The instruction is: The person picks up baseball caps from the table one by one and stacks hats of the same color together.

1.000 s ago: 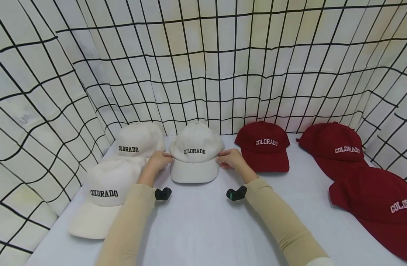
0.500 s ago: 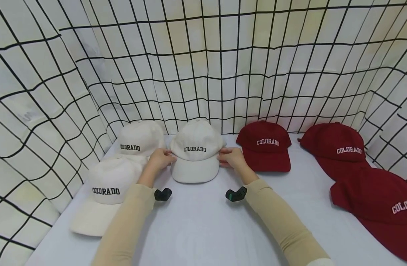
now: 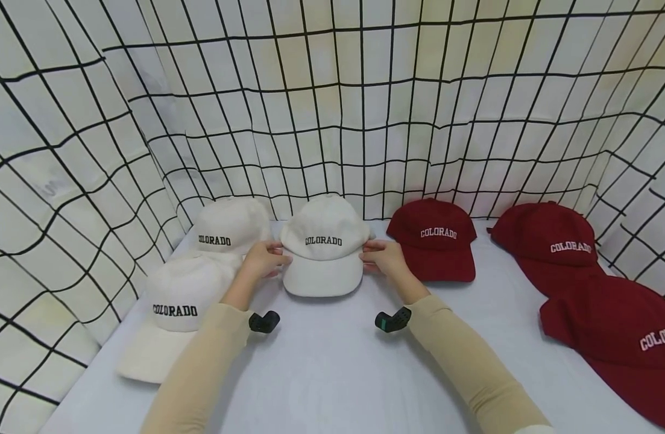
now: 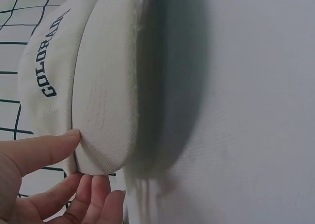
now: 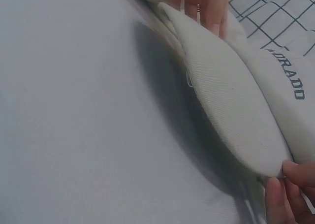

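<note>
Both hands on 1 off-white woven-fabric baseball cap with black arched "COLORADO" lettering [image 3: 324,241], brim toward the wearer of the head camera. It's in the back row, between 1 cream fabric cap with black lettering [image 3: 234,223] and 1 dark red fabric cap with white lettering [image 3: 432,241].

Left hand [image 3: 264,259]: pinching 1 brim corner, thumb on top at the crown seam, fingers below. Right hand [image 3: 385,256]: same grip on the opposite corner, thumb and fingers pinching the edge. Hands apart, cap between them.

Brim sits clear of the smooth white tabletop [image 3: 321,374], shadow underneath per both wrist views. Can't tell if the crown touches down.

Other stock: 1 more cream fabric cap [image 3: 175,295] front left, brim partly behind the tan long left sleeve [image 3: 202,367]. On the right, 2 more dark red caps, rear [image 3: 544,235] and front [image 3: 609,325], the front one cut by the frame edge. White backdrop with black grid lines [image 3: 359,102] on 3 sides.
</note>
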Demonstrator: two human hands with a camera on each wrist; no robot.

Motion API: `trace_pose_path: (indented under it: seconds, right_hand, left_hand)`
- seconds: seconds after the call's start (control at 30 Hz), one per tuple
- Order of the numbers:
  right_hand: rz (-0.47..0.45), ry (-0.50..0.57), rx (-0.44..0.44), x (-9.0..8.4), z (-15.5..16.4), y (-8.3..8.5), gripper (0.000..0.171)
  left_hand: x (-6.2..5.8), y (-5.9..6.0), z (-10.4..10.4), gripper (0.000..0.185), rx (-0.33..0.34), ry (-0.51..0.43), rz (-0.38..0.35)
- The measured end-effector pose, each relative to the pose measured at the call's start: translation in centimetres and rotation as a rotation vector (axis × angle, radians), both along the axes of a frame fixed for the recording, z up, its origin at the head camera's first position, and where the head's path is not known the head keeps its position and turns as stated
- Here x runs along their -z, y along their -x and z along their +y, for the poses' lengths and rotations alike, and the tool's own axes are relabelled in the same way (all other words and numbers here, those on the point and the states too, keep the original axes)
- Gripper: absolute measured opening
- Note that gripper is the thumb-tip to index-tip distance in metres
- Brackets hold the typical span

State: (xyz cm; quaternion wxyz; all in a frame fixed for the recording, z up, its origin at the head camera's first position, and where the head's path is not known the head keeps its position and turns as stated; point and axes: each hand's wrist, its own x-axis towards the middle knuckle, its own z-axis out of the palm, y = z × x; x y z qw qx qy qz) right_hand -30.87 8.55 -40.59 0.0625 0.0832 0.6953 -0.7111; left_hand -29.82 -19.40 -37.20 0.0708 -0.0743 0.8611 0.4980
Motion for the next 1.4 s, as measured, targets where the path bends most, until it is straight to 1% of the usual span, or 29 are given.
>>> trace_pose_path:
  seconds: [0.2, 0.3, 0.47, 0.57, 0.73, 0.9, 1.03, 1.27, 1.4]
  right_hand:
    - [-0.005, 0.004, -0.007, 0.0, 0.3, -0.3, 0.042]
    - [0.000, 0.009, -0.009, 0.1, 0.5, -0.5, 0.043]
    - [-0.022, 0.026, -0.014, -0.2, 0.6, -1.2, 0.046]
    - [-0.027, 0.048, -0.028, -0.2, 0.6, -1.7, 0.048]
    - [-0.026, 0.088, -0.042, -0.2, 0.6, -2.3, 0.049]
    - [-0.052, 0.126, -0.044, -0.1, 0.7, -2.7, 0.051]
    - [-0.064, 0.139, -0.042, -0.1, 0.9, -3.1, 0.051]
    - [-0.070, 0.166, -0.037, 0.4, 1.0, -4.2, 0.053]
    - [-0.058, 0.188, -0.039, 0.5, 1.1, -4.8, 0.052]
  left_hand:
    - [0.2, -0.4, 0.2, 0.060, -0.020, -0.070, -0.011]
    - [0.1, -0.7, 0.3, 0.061, -0.034, -0.123, -0.009]
    - [-0.2, -1.4, 0.5, 0.060, -0.066, -0.213, -0.020]
    - [-0.2, -1.8, 0.5, 0.059, -0.076, -0.239, -0.021]
    - [-0.1, -2.4, 0.4, 0.058, -0.081, -0.241, -0.011]
    - [0.0, -2.7, 0.2, 0.058, -0.076, -0.245, -0.002]
    - [-0.2, -3.1, 0.2, 0.060, -0.055, -0.242, 0.008]
    - [-0.8, -4.4, 0.1, 0.061, -0.011, -0.185, 0.034]
    - [-0.8, -4.9, 0.0, 0.060, 0.003, -0.187, 0.034]
